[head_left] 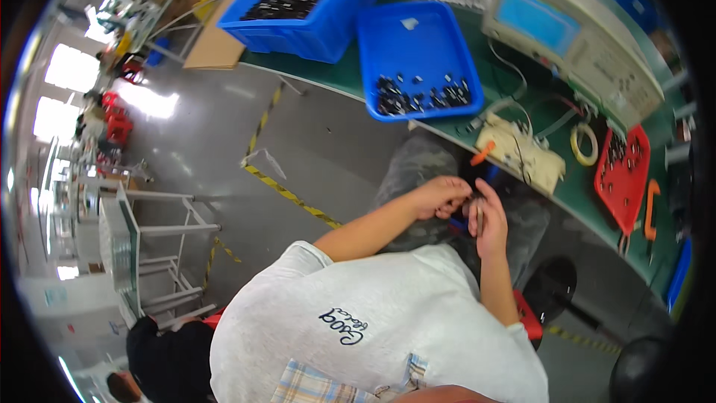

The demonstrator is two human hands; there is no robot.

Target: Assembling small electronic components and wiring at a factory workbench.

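Observation:
Over my lap, just off the table's near edge, my two hands come together. My left hand (446, 198) is closed, its fingertips pinched beside the right hand's fingers; what they pinch is too small to make out. My right hand (488, 222) has one finger reaching up and the others curled in. A small tan strip (479, 218) shows against its fingers, its kind unclear. Ahead of them, a blue tray (414, 37) on the table holds small black parts (425, 97) along its near side. An orange-handled tool (483, 153) lies at the table edge, close to my hands.
A deep blue bin (298, 41) full of black parts stands left of the tray. To the right are a beige instrument with a screen (574, 33), a cream block with cables (518, 151), a tape roll (584, 143) and a red tray (623, 186) with small parts.

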